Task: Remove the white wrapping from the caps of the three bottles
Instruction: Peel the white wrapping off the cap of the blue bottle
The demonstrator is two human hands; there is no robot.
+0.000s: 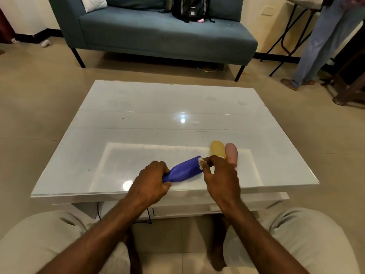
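Above the white worktop (138, 107), my left hand (151, 181) grips the purple bottle (183, 171) while my right hand (221, 175) pinches the white wrapping (200, 162) at its cap; next, a steady peel. Yellow bottle (217, 148) and pink bottle (231, 153) lie just beyond.

Three bottles, two hands, one worktop.
One soft purple plastic bottle (184, 171), one yellow plastic bottle (217, 148), one pink plastic bottle (231, 153); one scrap of white wrapping (201, 162); one glossy white glass-topped worktop (138, 115); one blue-grey sofa (158, 34); one black backpack (190, 8).
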